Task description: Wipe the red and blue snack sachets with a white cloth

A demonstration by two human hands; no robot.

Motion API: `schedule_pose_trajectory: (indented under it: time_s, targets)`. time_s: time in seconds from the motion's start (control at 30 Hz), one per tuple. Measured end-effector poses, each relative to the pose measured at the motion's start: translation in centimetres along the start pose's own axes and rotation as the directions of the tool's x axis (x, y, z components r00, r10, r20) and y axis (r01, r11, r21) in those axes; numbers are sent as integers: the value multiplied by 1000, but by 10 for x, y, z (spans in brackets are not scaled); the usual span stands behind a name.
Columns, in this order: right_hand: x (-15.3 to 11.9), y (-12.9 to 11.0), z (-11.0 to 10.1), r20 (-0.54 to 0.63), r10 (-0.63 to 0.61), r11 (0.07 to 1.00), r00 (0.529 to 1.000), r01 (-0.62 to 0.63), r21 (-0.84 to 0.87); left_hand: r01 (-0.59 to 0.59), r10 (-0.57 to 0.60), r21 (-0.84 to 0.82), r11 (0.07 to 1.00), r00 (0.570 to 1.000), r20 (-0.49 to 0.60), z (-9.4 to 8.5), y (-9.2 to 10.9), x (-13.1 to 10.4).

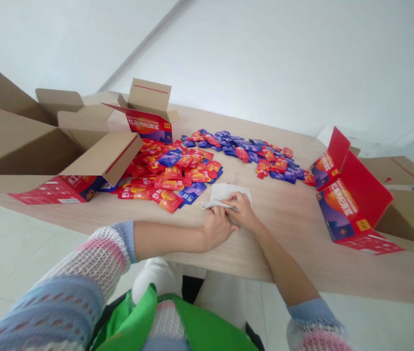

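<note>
two bare hands meet over a white cloth [229, 192], possibly a paper towel, on a pale wood-grain table [283, 219], at the near side between two spreads of printed sachets. the left hand [217, 228] is narrow, fingers curled at the cloth's near edge; the right hand [242, 209] is narrow too, its bent fingers on the cloth and close against the left. whether either hand pinches the fabric or only presses it down, one cannot tell. the step in hand appears to be folding or wiping with the cloth; a next move would seem to call for light, coordinated fingertips, and care around the sachets just beside it. to the left lies a heap of mostly red sachets [169, 184], a few purple among them; farther back, a looser band of purple and red sachets [241, 146] stretches rightward. their white lettering is too small to read surely. the back-left carton [148, 127] and the right carton [342, 209] appear to read "红黑枸杞原浆", the second character less certain. the near-left open carton [79, 187] shows a "40" and a white, barcode-like label.
</note>
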State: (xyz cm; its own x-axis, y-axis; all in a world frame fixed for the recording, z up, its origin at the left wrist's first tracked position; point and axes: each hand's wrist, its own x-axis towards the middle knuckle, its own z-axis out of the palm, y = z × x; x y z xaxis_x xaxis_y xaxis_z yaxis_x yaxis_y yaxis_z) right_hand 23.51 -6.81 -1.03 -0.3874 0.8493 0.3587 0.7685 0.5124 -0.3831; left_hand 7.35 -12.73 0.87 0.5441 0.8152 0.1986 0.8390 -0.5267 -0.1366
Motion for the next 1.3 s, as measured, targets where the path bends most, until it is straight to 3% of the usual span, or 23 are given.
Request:
schedule_pose_trajectory:
  time_s: [0.07, 0.17, 0.3, 0.4, 0.47, 0.57, 0.7, 0.83, 0.93, 1.07, 1.2, 1.3]
  targets:
    - [2, -6, 3, 60, 14, 997, 998, -9, -75, -20, 20, 8, 1000, 999, 26, 1, 0, 1]
    - [6, 0, -2, 56, 179, 966, 982, -164, -197, -38, 38, 2, 999, 998, 49, 2, 2, 1]
    - [5, 24, -15, -28, 440, 845, 898, -424, -326, -26, 30, -52, 998, 997, 78, 1, 3, 2]
    - [-3, 43, -24, -90, 533, 793, 841, -534, -294, -12, 17, -61, 998, 996, 92, 0, 4, 3]
    - [-10, 53, -29, -100, 493, 842, 864, -503, -197, 9, -3, -58, 998, 996, 91, 0, 3, 3]
    - [-15, 55, -28, -126, 314, 947, 941, -320, -28, 44, -40, -73, 996, 997, 63, -1, 1, 2]
    - [-10, 26, -13, -109, 124, 992, 986, -119, 47, 43, -40, -49, 998, 998, 55, -3, -2, 0]
    - [-7, -10, 0, 61, -6, 999, 998, 8, -40, -5, 19, -104, 995, 990, 143, -5, -4, 0]
    - [-6, -18, 2, 155, 39, 989, 987, -16, -148, -20, 32, -93, 995, 991, 132, -4, -4, 2]
    - [-1, -8, 1, 173, 184, 946, 968, -127, -297, -38, 42, -70, 997, 998, 53, -4, -8, 8]
    - [6, 9, 2, 138, 278, 911, 950, -216, -352, -69, 69, -116, 991, 998, 1, -6, -12, 12]
    - [8, 23, 1, 25, 332, 889, 943, -303, -344, -73, 72, -138, 988, 997, -15, -7, -15, 12]
